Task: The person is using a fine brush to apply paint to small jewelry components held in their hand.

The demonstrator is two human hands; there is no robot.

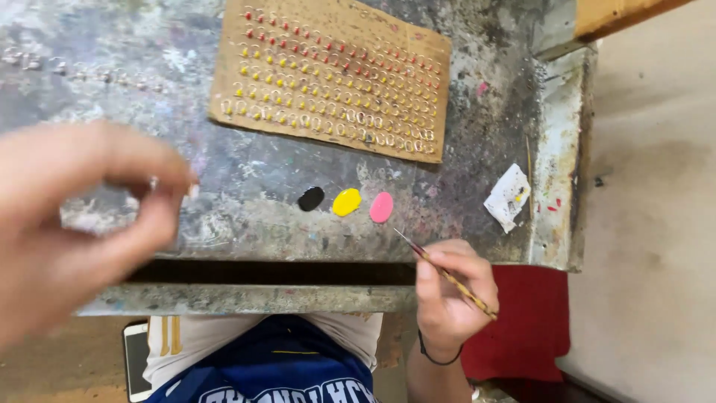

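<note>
The left hand (pixel 71 224) was blurred and cut off by the left edge; thumb and forefinger were pinched on something tiny and pale, too smeared to make out. The right hand (pixel 447 298), at the near edge of the table (pixel 261 216), gripped a thin paintbrush (pixel 445 274) between closed fingers, its tip slanting toward the paint. The brush had a mottled yellow-brown handle and a fine dark point. Three paint blobs lay in a row just beyond it: one black blob (pixel 311 198), one yellow blob (pixel 347 201), one pink blob (pixel 381 207). Farther off lay one cardboard sheet (pixel 335 75) carrying rows of small rings dabbed red and yellow, too many and too small to count. A stained white scrap (pixel 508 195) sat to the right.
</note>
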